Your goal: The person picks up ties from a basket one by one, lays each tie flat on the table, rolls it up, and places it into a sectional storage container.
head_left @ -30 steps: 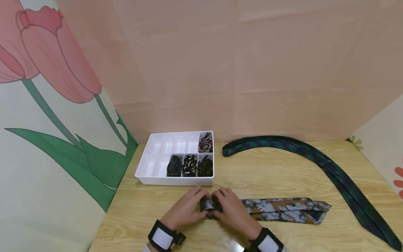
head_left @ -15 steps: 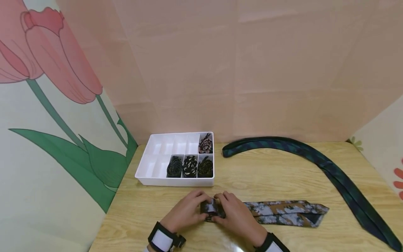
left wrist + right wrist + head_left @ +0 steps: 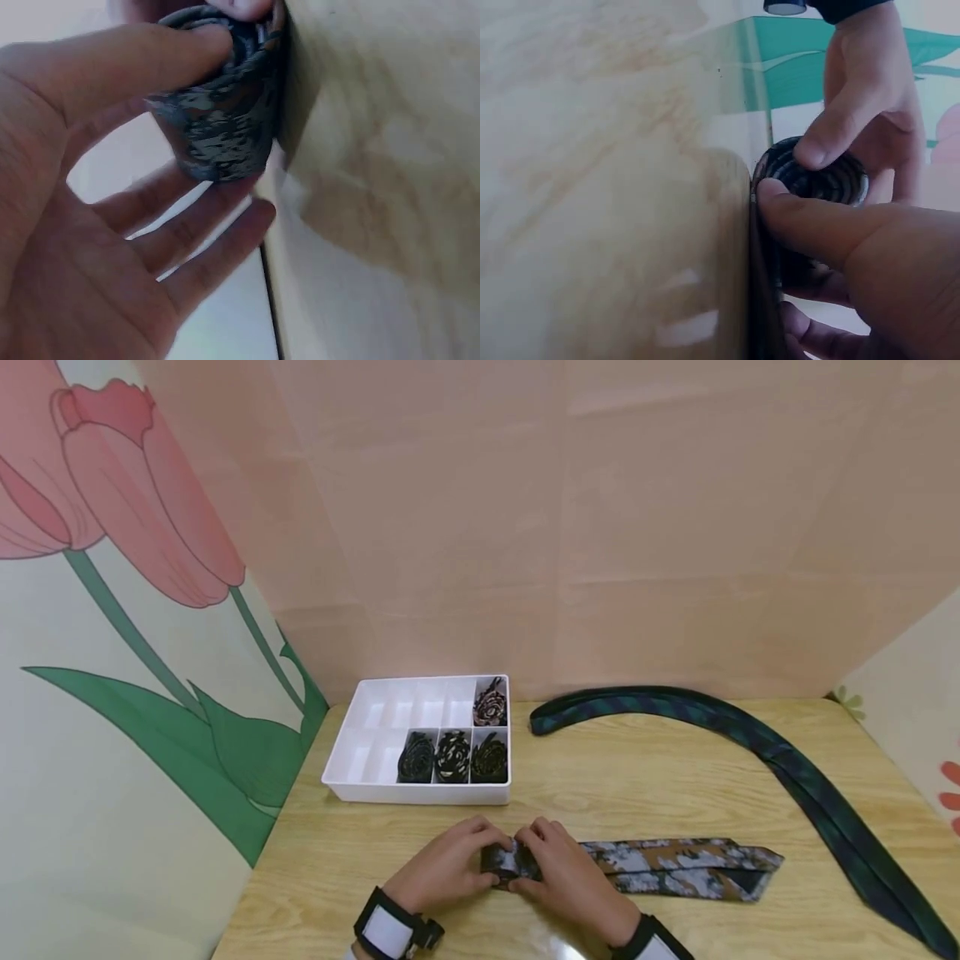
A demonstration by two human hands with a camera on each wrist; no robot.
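Observation:
A camouflage-patterned necktie (image 3: 682,866) lies across the table, its left part wound into a roll (image 3: 507,858) and its pointed end flat to the right. My left hand (image 3: 444,862) grips the roll from the left. In the left wrist view its thumb presses the top edge of the roll (image 3: 221,131), with the other fingers behind and below. From the right, my right hand (image 3: 572,882) holds the same roll, thumb at its spiral face. That spiral of layers (image 3: 840,180) shows in the right wrist view, between both thumbs.
Behind the hands stands a white compartment tray (image 3: 416,792). Several dark patterned ties sit coiled in its right-hand compartments, such as a rolled tie (image 3: 452,757) in the front row. A dark green and navy necktie (image 3: 750,739) curves along the table's back and right.
Both hands have shifted slightly toward the front edge and right with the roll. The tie's flat end has moved a little toward the front. The tray and green tie stay put.

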